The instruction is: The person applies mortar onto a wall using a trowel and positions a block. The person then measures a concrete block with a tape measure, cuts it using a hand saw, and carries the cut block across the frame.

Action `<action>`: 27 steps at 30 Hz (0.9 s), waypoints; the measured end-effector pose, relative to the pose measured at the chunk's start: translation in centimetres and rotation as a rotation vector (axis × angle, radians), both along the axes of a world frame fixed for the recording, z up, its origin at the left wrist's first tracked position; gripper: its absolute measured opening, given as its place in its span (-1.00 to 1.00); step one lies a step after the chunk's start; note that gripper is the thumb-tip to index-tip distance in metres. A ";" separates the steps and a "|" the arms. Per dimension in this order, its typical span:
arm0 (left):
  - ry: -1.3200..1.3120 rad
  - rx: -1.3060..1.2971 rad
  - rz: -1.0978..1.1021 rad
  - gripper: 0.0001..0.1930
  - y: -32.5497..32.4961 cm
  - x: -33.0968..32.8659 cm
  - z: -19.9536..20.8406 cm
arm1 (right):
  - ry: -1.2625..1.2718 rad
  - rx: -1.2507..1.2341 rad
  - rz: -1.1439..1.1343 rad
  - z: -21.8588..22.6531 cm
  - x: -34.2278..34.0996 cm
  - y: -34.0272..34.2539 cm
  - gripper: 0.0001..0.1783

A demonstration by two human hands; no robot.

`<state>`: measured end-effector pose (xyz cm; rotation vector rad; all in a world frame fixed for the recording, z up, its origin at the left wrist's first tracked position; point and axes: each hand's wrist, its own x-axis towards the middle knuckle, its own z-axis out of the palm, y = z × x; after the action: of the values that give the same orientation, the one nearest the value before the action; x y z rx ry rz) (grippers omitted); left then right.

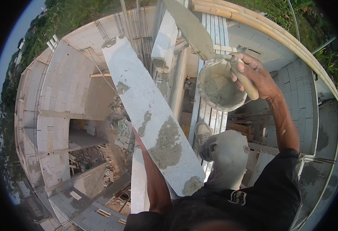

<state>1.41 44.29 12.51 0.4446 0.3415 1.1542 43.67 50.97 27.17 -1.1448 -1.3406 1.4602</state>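
Note:
A long pale grey building block [142,104] slants across the middle, with patches of mortar [165,142] on its upper face. My left forearm passes under its left edge; only a sliver of my left hand [136,134] shows there, and its fingers are hidden behind the block. My right hand [255,75] is closed around the wooden handle of a trowel [194,32], whose blade is coated with wet mortar and points up and left. Just below the trowel is a round bucket [222,86] with grey mortar inside.
Metal planks [214,32] run beneath the bucket and my foot. Another pale block [166,40] and upright steel bars [140,42] stand ahead. Bamboo poles [261,19] curve along the right. At left, block walls [63,73] drop to a lower level with rubble [107,161].

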 end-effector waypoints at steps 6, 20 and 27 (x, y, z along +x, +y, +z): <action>-0.303 -0.030 -0.312 -0.44 1.3 0.0 -1.1 | -0.064 -0.120 -0.130 -0.6 1.6 -0.3 -0.65; -0.516 -0.033 -0.409 -0.56 -8.2 -9.1 -5.1 | -1.048 0.292 0.558 -14.6 2.4 14.3 -0.42; -0.638 -0.145 -0.163 -0.59 -15.2 -9.5 -7.7 | -1.355 0.414 0.695 -16.6 -4.3 22.8 -0.32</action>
<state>-8.12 29.07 4.85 -0.0361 -0.1648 1.0426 39.38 73.81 10.61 -1.4798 -3.0138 0.5549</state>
